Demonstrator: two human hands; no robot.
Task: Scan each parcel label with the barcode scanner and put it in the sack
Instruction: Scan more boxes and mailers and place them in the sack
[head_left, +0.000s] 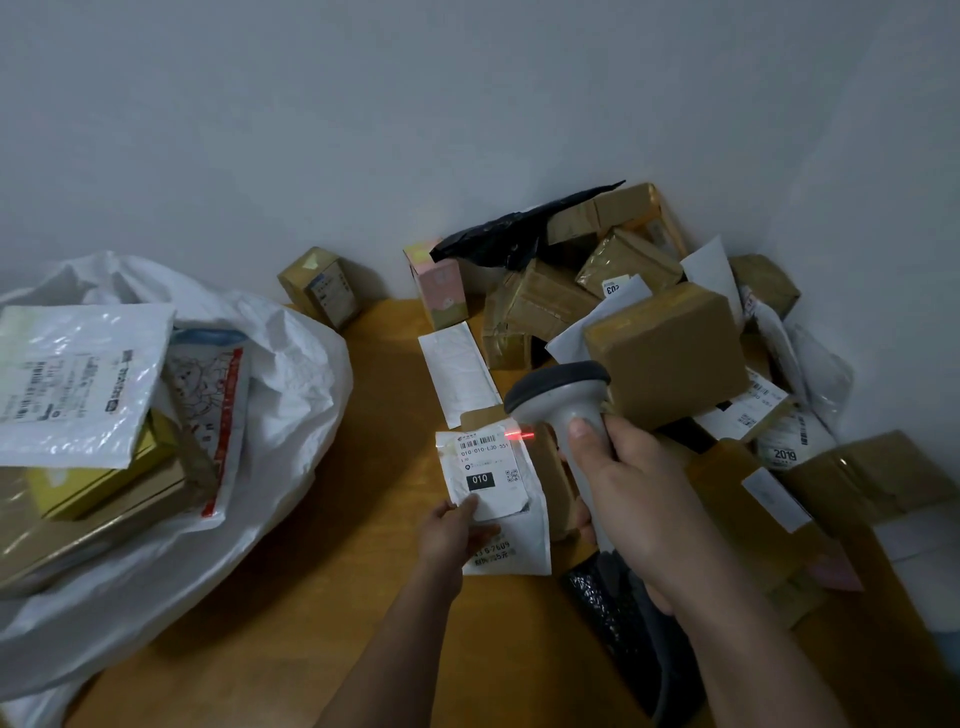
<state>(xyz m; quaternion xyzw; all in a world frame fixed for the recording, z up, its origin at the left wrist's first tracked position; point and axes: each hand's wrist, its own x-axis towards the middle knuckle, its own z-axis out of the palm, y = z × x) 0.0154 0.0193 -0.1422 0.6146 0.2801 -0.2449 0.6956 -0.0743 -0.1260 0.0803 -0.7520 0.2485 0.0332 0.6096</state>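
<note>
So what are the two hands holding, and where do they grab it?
The right hand grips the barcode scanner by its handle. The left hand pinches the white parcel at its lower left part, fingers on the label.

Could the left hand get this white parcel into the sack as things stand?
Probably yes. The left hand already grips the white parcel by its lower edge, and bare table lies between it and the white sack, whose mouth gapes open. The right hand with the barcode scanner is on the far side.

Left hand (457, 525) pinched low with thumb on top; right hand (631, 499) fisted, thumb raised forward.
</note>
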